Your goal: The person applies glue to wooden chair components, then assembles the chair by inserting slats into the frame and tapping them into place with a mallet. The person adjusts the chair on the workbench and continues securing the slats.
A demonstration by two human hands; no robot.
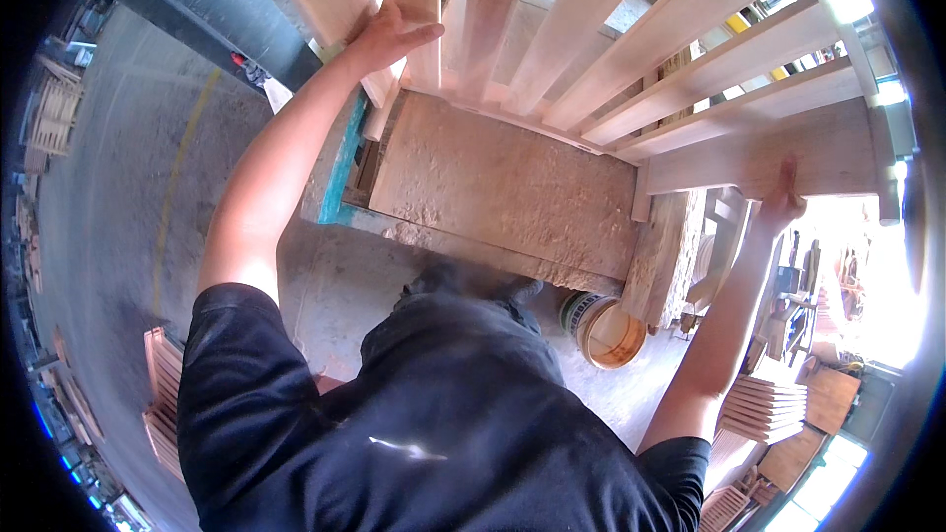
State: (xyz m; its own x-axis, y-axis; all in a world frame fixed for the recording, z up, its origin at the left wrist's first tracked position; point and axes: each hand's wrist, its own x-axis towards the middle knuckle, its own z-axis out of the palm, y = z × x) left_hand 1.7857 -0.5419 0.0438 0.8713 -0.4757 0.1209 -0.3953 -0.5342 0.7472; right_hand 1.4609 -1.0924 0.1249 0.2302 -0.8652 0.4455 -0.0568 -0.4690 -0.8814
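Note:
A slatted wooden frame point(581, 30), made of pale boards running between rails, stands upright over a worn wooden workbench point(512, 177). At the frame's left end, my left hand point(382, 39) is closed around a wide board, thumb pointing right across the slats. My right hand point(783, 199) grips the lower edge of the wide board point(798, 153) at the right end. Its thumb lies up the near face, and its other fingers are mostly hidden behind the wood. The frame's lower rail point(532, 113) is at the bench top's far side.
Under the bench's right end stands a round bucket point(613, 333). A dark metal machine or cabinet point(222, 10) is at the upper left. Stacked slatted wooden pieces point(764, 409) lie at the lower right, with another slatted piece point(163, 384) at left. A yellow line point(187, 143) crosses the concrete floor.

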